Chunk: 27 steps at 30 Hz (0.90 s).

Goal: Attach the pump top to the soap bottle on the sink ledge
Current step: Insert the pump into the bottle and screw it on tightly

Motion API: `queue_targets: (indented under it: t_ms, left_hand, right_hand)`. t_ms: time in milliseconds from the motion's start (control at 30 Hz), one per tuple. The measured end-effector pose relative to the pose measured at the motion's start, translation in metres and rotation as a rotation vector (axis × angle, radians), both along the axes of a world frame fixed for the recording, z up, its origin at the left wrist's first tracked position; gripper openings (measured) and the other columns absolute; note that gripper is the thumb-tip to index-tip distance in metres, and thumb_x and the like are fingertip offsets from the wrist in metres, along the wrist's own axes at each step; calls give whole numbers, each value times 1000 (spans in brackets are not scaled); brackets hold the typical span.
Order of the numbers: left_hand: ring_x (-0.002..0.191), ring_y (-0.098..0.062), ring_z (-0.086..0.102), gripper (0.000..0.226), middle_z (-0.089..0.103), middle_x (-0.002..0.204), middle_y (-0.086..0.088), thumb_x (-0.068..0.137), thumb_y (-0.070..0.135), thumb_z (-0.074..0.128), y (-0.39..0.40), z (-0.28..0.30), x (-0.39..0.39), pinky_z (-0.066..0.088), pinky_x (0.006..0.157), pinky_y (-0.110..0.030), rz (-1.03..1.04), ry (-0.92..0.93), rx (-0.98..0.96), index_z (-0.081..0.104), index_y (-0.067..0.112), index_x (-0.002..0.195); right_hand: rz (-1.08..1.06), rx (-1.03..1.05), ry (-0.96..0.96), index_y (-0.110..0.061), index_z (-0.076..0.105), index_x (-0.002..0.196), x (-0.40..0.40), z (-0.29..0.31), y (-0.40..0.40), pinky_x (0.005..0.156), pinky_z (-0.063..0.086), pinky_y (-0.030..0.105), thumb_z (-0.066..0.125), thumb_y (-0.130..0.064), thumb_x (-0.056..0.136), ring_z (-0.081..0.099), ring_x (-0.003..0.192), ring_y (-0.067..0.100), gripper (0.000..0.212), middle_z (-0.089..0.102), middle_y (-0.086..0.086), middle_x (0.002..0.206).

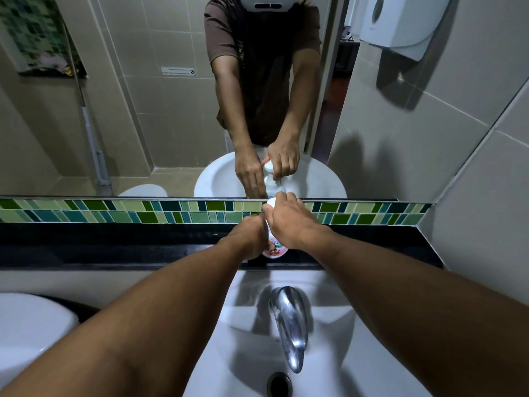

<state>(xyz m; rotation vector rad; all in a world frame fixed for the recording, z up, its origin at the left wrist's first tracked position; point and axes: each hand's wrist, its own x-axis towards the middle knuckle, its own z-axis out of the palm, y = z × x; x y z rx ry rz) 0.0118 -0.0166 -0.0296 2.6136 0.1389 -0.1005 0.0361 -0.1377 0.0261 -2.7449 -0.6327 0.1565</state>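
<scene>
Soap bottle (272,249): white, with a pink label, standing upright on the black sink ledge (114,242), directly behind the white basin (257,282) and its chrome tap (289,319). Left hand (249,236): closed around the body of the bottle, steadying it; most of the bottle is hidden behind both hands. Right hand (289,222): closed over the white pump top (272,202), fingers curled down around it from above. Pump top: sits at the bottle's neck, apparently already in place on the opening; the mirror (143,110) reflection shows the same, the top standing above the bottle with one hand gripping its collar. Progress, as judged: the top is seated and is probably being screwed down; whether the thread is fully tight cannot be told, since the joint is covered. Remaining: finish tightening and let go of both parts. Edges and room: the ledge is narrow, with the bottle close to its front edge above the basin, so a slip would likely send it into the bowl. The green tile strip (86,210) and the mirror's lower edge stand just behind the hands, leaving little room rearward. To left and right the ledge is bare and open. A paper dispenser (400,24) hangs well apart, upper right.
</scene>
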Motion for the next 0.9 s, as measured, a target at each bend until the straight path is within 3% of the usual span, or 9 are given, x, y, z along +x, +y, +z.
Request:
queue_targets:
  t_ms: [667, 800, 900]
  left_hand:
    - [105, -34, 66, 52, 71, 119, -16, 78, 11, 83, 2, 1, 7, 52, 85, -36, -15, 33, -14, 62, 8, 125]
    - [105, -34, 64, 50, 71, 118, -16, 77, 16, 83, 2, 2, 7, 47, 83, -34, -5, 31, -17, 62, 9, 122]
    - [109, -34, 64, 54, 71, 121, -15, 73, 21, 87, 4, 1, 7, 51, 90, -36, -5, 20, -15, 63, 12, 121]
  right_hand:
    - [-12, 16, 17, -4, 43, 138, 3, 0, 1, 106, 38, 48, 31, -45, 109, 47, 129, 37, 52, 48, 21, 139]
    - [-24, 100, 99, -16, 47, 129, 6, 4, -4, 99, 42, 52, 12, -58, 97, 51, 126, 39, 64, 52, 20, 132]
    - [-128, 268, 117, -26, 50, 129, 13, 8, -14, 106, 39, 55, 9, -56, 99, 52, 127, 37, 59, 55, 17, 138]
